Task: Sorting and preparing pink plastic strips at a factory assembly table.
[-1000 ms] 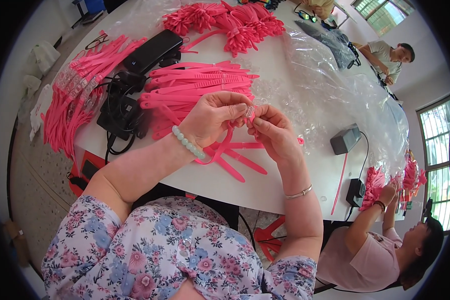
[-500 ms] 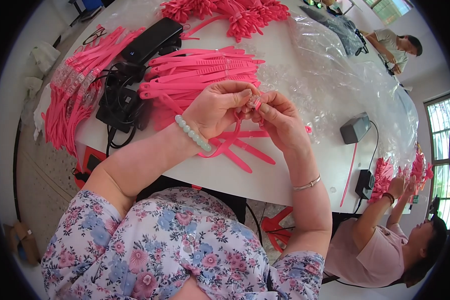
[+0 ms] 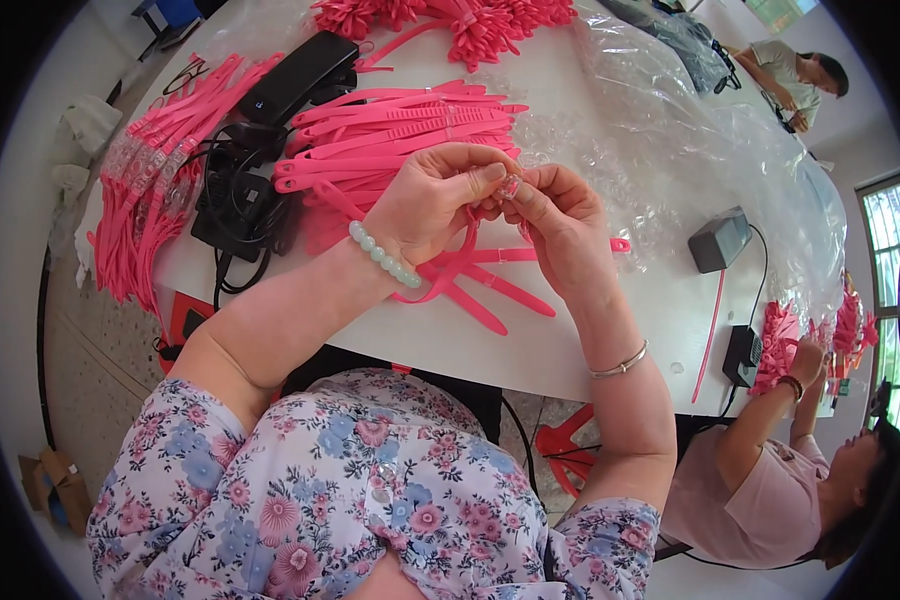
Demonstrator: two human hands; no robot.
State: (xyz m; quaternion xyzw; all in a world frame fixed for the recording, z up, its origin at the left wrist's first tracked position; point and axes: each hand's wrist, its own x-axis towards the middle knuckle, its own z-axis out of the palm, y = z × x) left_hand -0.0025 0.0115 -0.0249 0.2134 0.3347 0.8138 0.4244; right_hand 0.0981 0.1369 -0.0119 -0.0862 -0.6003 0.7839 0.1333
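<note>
My left hand (image 3: 422,205) and my right hand (image 3: 568,228) meet above the table, both closed in a pinch. Between their fingertips sits a small clear plastic buckle (image 3: 511,187). From it a pink strap (image 3: 462,262) loops down below my left hand; the strap's end is hidden by the fingers. Under my hands several loose pink straps (image 3: 510,289) lie on the white table (image 3: 410,345). Just beyond my left hand is a stack of pink straps (image 3: 380,145) with slots and end holes.
At left, pink straps with clear buckles (image 3: 150,170) hang over the table edge beside a black power adapter (image 3: 300,75) and cables. Clear plastic sheeting (image 3: 660,130) and a grey box-shaped device (image 3: 718,240) lie right. A co-worker (image 3: 760,480) handles pink pieces at the right.
The view has shifted slightly. My fingertips have moved a little on the clear buckle, and both hands keep their pinch. The co-worker's hands at right have lowered toward the pink pieces.
</note>
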